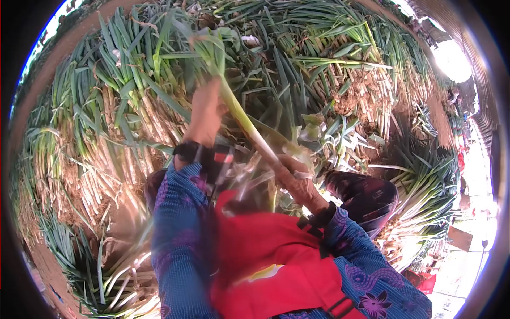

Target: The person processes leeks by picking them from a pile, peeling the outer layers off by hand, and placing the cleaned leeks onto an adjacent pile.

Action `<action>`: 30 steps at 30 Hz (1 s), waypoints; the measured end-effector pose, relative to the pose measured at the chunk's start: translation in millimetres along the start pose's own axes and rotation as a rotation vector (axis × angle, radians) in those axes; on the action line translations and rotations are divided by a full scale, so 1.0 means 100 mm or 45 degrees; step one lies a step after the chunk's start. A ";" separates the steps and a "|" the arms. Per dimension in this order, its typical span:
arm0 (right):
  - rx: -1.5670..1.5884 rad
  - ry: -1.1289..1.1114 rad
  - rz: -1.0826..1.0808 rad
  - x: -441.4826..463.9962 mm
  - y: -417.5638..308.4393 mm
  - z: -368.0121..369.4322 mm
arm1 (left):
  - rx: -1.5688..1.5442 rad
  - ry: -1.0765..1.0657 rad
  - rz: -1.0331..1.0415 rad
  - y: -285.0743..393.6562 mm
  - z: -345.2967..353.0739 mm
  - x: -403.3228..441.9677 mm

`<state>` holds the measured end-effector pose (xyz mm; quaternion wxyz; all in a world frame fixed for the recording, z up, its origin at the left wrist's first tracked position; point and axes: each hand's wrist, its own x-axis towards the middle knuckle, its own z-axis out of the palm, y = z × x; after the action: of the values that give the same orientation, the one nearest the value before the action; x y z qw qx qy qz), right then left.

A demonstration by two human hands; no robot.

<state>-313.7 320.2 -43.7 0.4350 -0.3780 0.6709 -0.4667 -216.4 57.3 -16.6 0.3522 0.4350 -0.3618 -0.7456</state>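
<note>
A long green onion (241, 118) slants across the middle, green leaves at the top and pale stem lower right. My right hand (298, 186) is closed around the pale lower stem. My left hand (206, 109) is beside the upper stalk, just below where the leaves fan out. Motion blurs its fingers, so their grip is unclear. Loose peeled leaves (303, 151) lie behind and beside my right hand. Dark bands circle both wrists, and a blurred dark object with a red patch (223, 158) shows by the left wrist.
Large heaps of green onions stand at the left (101, 117) and back right (366, 80). More lie in a pile at the right (419, 196) and in a bunch at the lower left (122, 276). My knee (366, 199) is bent beside my right hand, and a red apron (276, 260) covers my front.
</note>
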 end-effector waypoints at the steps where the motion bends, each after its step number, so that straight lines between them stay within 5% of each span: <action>1: -0.041 -0.023 -0.038 -0.01 -0.04 -0.01 | -0.128 -0.045 -0.015 0.01 0.02 0.01; 3: -0.145 -0.074 -0.041 -0.03 -0.03 -0.06 | -0.302 -0.126 -0.120 0.07 -0.02 0.08; 7: 0.200 -0.166 0.020 0.04 0.14 -0.13 | -0.287 0.039 0.160 0.15 -0.03 0.00; 10: -0.768 -0.318 -0.430 0.14 0.95 -0.54 | -0.325 0.090 0.336 0.31 -0.18 0.01; 12: -1.207 -0.748 0.815 0.09 1.13 -0.73 | -0.345 0.045 0.374 0.41 -0.27 -0.05; 15: -1.670 -0.856 0.456 -0.20 1.91 -1.25 | -0.260 -0.030 0.432 0.33 -0.30 -0.10; 18: -1.543 -0.841 0.741 0.05 1.36 -1.21 | -0.303 -0.180 0.369 0.26 -0.19 -0.21; 20: -1.733 -0.909 0.554 0.36 0.94 -1.04 | -0.326 -0.231 0.322 0.15 -0.10 -0.22; 21: -1.592 -0.335 -0.213 0.38 1.25 -1.06 | -0.359 -0.281 0.274 0.08 -0.07 -0.20; 22: -1.407 -0.513 -0.098 0.54 0.73 -0.94 | -0.392 -0.328 0.220 0.01 -0.04 -0.20; 23: -1.605 -0.748 0.415 0.82 0.33 -0.75 | -0.437 -0.384 0.170 -0.05 0.00 -0.22; 25: -1.415 -0.536 0.125 1.07 -0.05 -0.58 | -0.410 -0.424 0.114 -0.16 0.06 -0.23; 26: -1.333 -0.371 -0.544 1.26 0.00 -0.60 | -0.396 -0.443 0.085 -0.21 0.10 -0.25; 28: -0.537 -0.199 -0.655 1.30 -0.27 -0.51 | -0.364 -0.517 0.071 -0.25 0.17 -0.37; 29: 0.112 -0.190 -0.110 1.20 -0.64 -0.41 | -0.366 -0.546 0.044 -0.26 0.20 -0.41; 30: 0.253 -0.241 -0.137 1.28 -0.67 -0.41 | -0.368 -0.576 0.016 -0.28 0.22 -0.45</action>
<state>-387.9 196.8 -1.8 0.5061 -0.4107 0.5561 -0.5157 -225.7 113.9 -14.4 0.3254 0.2005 -0.3238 -0.8655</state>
